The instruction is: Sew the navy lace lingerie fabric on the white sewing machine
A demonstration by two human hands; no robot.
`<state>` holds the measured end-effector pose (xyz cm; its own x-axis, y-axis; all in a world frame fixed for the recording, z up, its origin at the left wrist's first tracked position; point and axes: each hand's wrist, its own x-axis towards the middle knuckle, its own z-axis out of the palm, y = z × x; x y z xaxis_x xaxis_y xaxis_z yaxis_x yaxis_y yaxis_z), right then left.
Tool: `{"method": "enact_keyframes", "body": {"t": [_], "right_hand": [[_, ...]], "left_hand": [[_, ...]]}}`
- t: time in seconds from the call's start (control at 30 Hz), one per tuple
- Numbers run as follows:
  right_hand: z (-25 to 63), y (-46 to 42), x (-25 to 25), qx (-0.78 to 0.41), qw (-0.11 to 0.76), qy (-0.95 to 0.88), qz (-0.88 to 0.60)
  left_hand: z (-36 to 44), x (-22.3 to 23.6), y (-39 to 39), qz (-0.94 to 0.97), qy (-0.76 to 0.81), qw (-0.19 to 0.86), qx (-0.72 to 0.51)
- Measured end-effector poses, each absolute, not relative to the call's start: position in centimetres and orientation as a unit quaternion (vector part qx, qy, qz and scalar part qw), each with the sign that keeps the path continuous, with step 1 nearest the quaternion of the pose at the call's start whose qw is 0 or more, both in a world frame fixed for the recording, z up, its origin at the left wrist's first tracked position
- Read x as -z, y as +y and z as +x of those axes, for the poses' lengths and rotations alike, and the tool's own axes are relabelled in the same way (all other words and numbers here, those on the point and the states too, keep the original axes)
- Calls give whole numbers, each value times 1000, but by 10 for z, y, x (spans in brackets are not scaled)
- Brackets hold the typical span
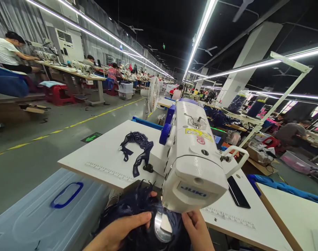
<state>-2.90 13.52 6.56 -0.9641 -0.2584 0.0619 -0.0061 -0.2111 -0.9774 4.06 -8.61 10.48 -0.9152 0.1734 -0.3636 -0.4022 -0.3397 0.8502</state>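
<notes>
Dark navy fabric (pixel 123 205) with loose, frilly edges is bunched on my lap and under the head of a white JUKI sewing machine (pixel 192 167). My left hand (pixel 131 223) grips the fabric just left of a shiny silver plate (pixel 163 230), thumb on top; some fingers are hidden by the cloth. On the plate's other side, my right hand (pixel 195 225) pinches the same fabric with curled fingers, close below the machine's head. The machine's head hides the needle area. A separate gathered navy strip (pixel 138 141) lies on the white tabletop (pixel 101 153), behind my left hand.
A black phone (pixel 239 193) lies on the tabletop at right. A lidded translucent bin with a blue handle (pixel 67 195) stands at left. A standing fan (pixel 153 94) is behind the machine. A person in a white shirt (pixel 7 50) sits far left; more workers sit farther back.
</notes>
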Motion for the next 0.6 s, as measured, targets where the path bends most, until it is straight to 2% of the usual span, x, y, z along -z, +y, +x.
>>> {"method": "enact_keyframes", "body": {"t": [0.3, 0.5, 0.6], "right_hand": [[-25, 127, -69, 748, 52, 647, -139], [-25, 128, -70, 735, 58, 662, -137], [-25, 128, -68, 741, 66, 655, -132]], "left_hand": [[43, -85, -92, -113, 330, 170, -922], [47, -82, -93, -128, 380, 194, -895], [50, -89, -91, -126, 454, 189, -861]]}}
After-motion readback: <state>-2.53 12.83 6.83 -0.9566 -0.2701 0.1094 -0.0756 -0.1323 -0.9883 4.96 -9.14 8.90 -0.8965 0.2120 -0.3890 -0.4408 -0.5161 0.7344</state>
